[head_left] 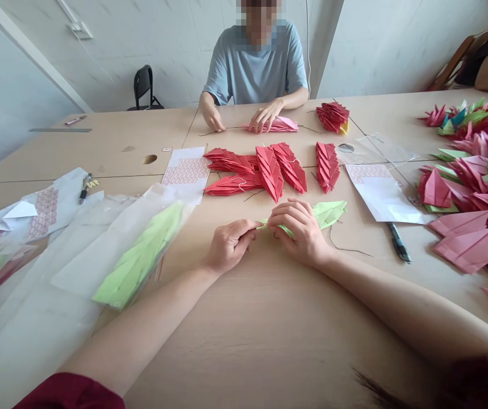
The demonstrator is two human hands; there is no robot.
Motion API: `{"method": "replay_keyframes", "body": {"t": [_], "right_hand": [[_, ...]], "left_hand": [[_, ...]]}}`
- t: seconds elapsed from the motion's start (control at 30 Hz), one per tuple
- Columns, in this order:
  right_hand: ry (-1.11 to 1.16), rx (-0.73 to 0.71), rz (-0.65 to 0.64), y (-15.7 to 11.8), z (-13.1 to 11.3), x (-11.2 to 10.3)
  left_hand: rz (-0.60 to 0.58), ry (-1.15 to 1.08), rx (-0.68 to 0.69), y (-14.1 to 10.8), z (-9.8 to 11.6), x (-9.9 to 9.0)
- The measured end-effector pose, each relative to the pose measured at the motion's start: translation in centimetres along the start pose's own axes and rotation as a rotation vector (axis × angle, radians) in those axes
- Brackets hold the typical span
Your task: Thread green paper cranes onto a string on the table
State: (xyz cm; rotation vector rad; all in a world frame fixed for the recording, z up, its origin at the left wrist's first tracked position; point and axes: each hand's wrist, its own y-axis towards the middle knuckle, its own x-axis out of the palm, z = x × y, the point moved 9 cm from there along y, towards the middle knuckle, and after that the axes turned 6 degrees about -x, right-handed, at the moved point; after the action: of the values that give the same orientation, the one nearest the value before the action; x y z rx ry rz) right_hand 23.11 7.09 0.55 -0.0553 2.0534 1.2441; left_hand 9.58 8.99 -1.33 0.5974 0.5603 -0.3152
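Observation:
A light green folded-paper strip (pixel 330 213) lies across the table in front of me, partly covered by my right hand (pixel 300 232). That hand is closed over the strip, its fingers curled round the paper. My left hand (pixel 234 244) pinches the strip's narrow left end, thumb against forefinger. A thin dark string (pixel 352 250) trails from the strip's right side onto the table. Just beyond my hands lie several red folded-paper strips (pixel 270 173), some with white string on them. What lies under my right palm is hidden.
Clear plastic bags, one holding a green folded strip (pixel 141 255), spread on the left. Printed sheets (pixel 186 173), a pen (pixel 399 243) and a large pile of pink and green folded pieces (pixel 465 187) surround the work area. Opposite, a person (pixel 256 62) handles a pink folded strip (pixel 284 124).

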Motion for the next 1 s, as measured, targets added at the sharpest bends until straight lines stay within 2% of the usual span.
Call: {"method": "replay_keyframes", "body": {"t": [0.17, 0.43, 0.73, 0.83, 0.93, 1.0], "right_hand": [[0.014, 0.024, 0.002, 0.0, 0.2, -0.1], [-0.032, -0.025, 0.055, -0.1, 0.0, -0.5], [-0.042, -0.097, -0.005, -0.3, -0.9, 0.1], [-0.068, -0.123, 0.005, -0.3, -1.1, -0.1], [-0.096, -0.147, 0.028, -0.3, -1.2, -0.4], [-0.106, -0.175, -0.006, -0.3, -1.4, 0.0]], "left_hand": [[-0.005, 0.041, 0.021, -0.1, 0.1, 0.0], [0.001, 0.079, 0.066, -0.1, 0.4, -0.2], [-0.063, 0.160, 0.160, -0.6, 0.8, 0.8], [-0.058, 0.055, 0.093, -0.4, 0.8, 0.6], [-0.074, -0.202, -0.103, 0.0, -0.2, 0.4], [-0.073, -0.404, -0.251, 0.3, -1.3, 0.5]]}}
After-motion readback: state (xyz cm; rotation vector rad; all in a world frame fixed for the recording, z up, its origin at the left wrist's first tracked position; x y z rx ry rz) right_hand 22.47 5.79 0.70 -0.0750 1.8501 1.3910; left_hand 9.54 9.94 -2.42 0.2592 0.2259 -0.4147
